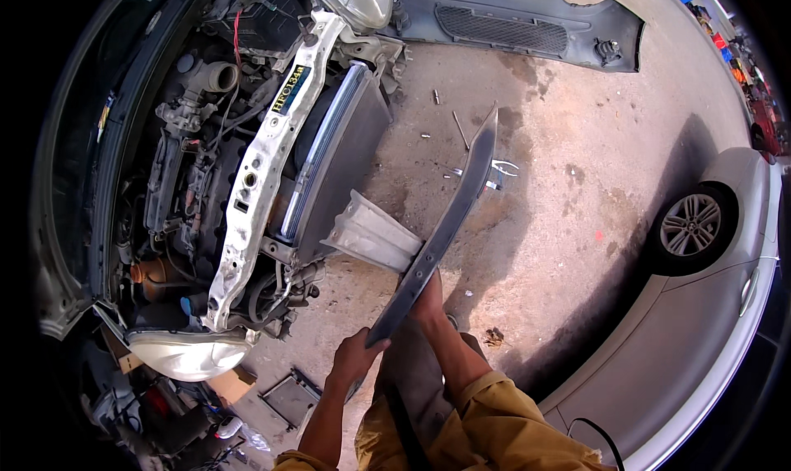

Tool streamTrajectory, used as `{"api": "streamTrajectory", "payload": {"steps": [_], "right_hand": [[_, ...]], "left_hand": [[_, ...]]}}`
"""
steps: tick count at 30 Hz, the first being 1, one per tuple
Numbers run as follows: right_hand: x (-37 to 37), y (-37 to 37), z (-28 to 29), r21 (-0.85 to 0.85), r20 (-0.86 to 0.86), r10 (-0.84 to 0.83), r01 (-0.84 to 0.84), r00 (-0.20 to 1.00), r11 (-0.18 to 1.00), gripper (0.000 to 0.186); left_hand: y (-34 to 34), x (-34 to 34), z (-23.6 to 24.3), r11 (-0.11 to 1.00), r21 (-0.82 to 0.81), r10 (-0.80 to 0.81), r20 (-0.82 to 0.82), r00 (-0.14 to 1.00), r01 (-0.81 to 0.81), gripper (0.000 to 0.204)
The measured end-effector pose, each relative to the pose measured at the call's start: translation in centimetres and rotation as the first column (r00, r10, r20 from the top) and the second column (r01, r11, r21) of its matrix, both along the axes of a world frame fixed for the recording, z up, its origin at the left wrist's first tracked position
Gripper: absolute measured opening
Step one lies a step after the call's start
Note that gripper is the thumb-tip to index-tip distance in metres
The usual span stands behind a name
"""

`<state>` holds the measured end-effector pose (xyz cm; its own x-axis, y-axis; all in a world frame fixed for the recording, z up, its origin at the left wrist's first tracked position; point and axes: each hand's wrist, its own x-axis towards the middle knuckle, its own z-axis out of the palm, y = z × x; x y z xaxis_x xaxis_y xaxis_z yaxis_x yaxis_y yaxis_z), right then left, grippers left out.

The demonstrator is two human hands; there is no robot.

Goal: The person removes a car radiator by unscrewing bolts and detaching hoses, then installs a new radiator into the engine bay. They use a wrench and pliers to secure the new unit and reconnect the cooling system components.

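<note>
sleeves: mustard-yellow, rolled up past the elbows
forearms: bare
left hand (356, 357): no glove
right hand (428, 299): no glove either

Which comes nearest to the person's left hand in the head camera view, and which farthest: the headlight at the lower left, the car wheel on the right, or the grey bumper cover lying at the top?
From the left hand, nearest first:
1. The headlight, just to its left at the car's front corner.
2. The car wheel, across the ground to the right.
3. The bumper cover, at the top of the view.
</note>
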<state>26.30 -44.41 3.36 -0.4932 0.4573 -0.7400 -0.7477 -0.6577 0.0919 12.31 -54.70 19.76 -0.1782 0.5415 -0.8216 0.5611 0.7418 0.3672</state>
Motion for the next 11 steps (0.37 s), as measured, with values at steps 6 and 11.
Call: {"api": "streamTrajectory", "payload": {"steps": [6, 11], "right_hand": [[-5.9, 9.1, -0.5, -0.075, 0.155, 0.101, -0.090, 0.983, 0.993, 0.038], [-7.9, 12.6, -3.5, -0.123, 0.297, 0.147, -0.114, 0.943, 0.986, 0.057]], "left_hand": [[6.0, -4.8, -5.7, 0.999, 0.008, 0.047, 0.019, 0.999, -0.048, 0.052], [8.5, -6.8, -8.0, 0.991, 0.074, 0.107, 0.054, 0.993, -0.111, 0.051]]}}
